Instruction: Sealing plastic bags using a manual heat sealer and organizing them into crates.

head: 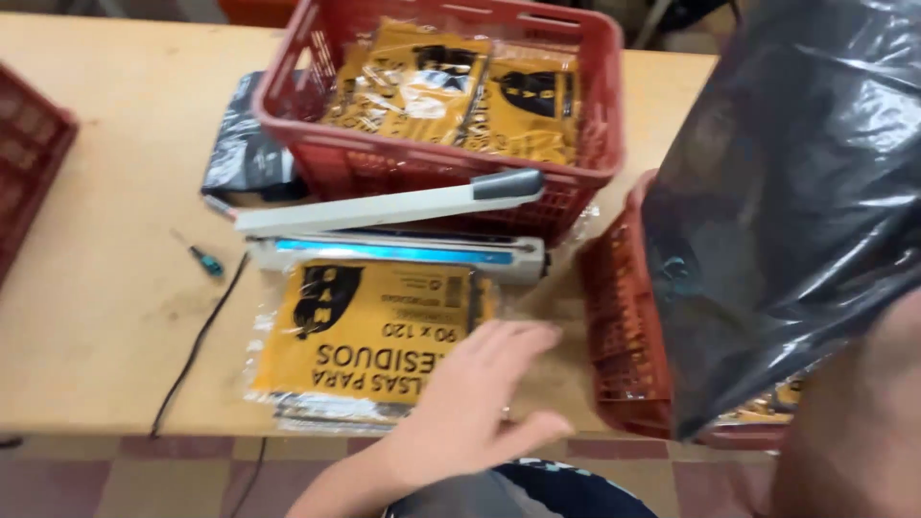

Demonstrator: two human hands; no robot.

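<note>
Roughly at 9 o'clock, a red crate (29, 153) is poking in from the frame edge, sitting on the wooden desk (115, 288). Near it, a small screwdriver with a teal handle (203, 259) is lying on the desk, just beside a black cable (192, 350) that is running down toward 7 o'clock. A yellow packet in clear wrap (355, 350) is lying flat at 6 o'clock, its top edge touching the white heat sealer (393, 251), whose arm (384, 206) is standing raised. Behind the sealer, at 12 o'clock, a red basket (441, 163) is holding more yellow packets (451, 91), and a black folded bag (245, 153) is lying against its left side. The left hand (480, 403) is resting open, fingers spread, its grip released, with fingertips touching the yellow packet's right edge. At 3 o'clock, a large black plastic bag (796, 201) is hanging over another red basket (624, 326). The right hand is hidden behind that bag, only its forearm (854, 432) showing, so I cannot tell its grip.
</note>
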